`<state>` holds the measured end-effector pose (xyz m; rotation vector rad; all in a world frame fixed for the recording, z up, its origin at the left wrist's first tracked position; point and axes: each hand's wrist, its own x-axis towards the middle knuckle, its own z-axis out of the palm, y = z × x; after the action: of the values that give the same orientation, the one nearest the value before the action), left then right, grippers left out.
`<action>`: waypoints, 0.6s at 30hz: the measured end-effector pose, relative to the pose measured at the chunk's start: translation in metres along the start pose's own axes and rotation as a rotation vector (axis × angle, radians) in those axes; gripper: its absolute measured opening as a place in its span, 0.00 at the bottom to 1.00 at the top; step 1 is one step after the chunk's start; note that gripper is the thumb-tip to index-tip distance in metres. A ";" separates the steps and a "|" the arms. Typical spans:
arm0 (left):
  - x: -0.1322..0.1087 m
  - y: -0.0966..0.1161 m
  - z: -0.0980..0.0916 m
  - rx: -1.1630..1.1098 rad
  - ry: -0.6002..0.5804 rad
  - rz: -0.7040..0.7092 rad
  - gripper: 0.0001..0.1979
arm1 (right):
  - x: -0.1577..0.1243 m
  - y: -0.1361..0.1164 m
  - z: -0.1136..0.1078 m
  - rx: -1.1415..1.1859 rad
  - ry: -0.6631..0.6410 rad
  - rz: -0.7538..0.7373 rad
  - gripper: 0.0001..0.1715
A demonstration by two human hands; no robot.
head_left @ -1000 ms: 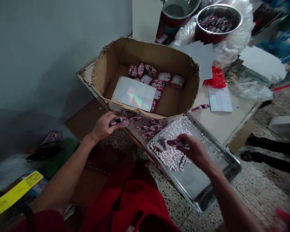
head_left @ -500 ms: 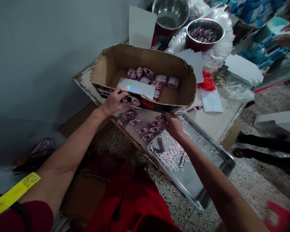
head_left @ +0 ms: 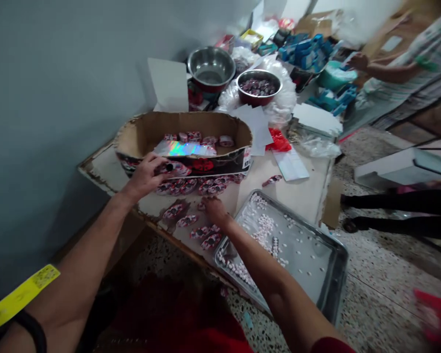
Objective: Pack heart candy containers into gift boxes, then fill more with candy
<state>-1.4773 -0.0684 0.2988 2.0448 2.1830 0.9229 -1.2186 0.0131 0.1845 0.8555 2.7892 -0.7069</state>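
Observation:
My left hand [head_left: 147, 174] is closed on a pink-and-white patterned packet [head_left: 178, 169] with a dark round spot, held against the front wall of the cardboard box [head_left: 220, 164]. Inside the box lie several similar packets and a shiny card [head_left: 185, 148]. My right hand [head_left: 212, 207] is low over the table, its fingers bent together; whatever they hold is too small to make out. Several small patterned packets [head_left: 186, 220] lie on the table beside and below it. Right of it is a metal tray [head_left: 297, 284] strewn with small pale pellets [head_left: 265, 224].
Behind the box stand an empty metal bowl [head_left: 211, 68] and a bowl of dark wrapped pieces [head_left: 257, 87]. White cards [head_left: 255, 127], a red plastic bag [head_left: 278, 140] and clear bags lie to the right. Another person's hand [head_left: 358, 61] is at the upper right.
The view has swung up and to the right. The packet in my left hand now stands out over the box's front wall. My right hand has shifted away from the tray's edge, over the packets.

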 end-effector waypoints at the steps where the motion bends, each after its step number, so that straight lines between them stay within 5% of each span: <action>1: 0.001 -0.005 -0.001 0.005 0.006 0.007 0.34 | -0.003 0.007 -0.005 0.010 0.014 0.016 0.20; 4: 0.010 -0.021 -0.010 0.022 0.009 0.034 0.35 | -0.024 0.055 -0.038 0.004 0.130 0.177 0.21; 9: 0.013 -0.029 -0.019 0.021 -0.073 0.005 0.35 | -0.053 0.201 -0.092 -0.099 0.359 0.560 0.32; 12: 0.005 -0.026 -0.016 0.033 -0.073 -0.013 0.37 | -0.039 0.275 -0.090 -0.194 0.228 0.440 0.33; 15: -0.003 -0.024 -0.011 0.049 -0.055 -0.018 0.35 | -0.030 0.306 -0.083 -0.247 0.148 0.319 0.23; 18: -0.008 -0.023 -0.010 0.056 -0.061 -0.029 0.31 | -0.045 0.289 -0.093 -0.235 0.334 0.363 0.22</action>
<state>-1.5012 -0.0788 0.2944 2.0311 2.2252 0.7942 -1.0191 0.2458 0.1635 1.4889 2.7845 -0.1876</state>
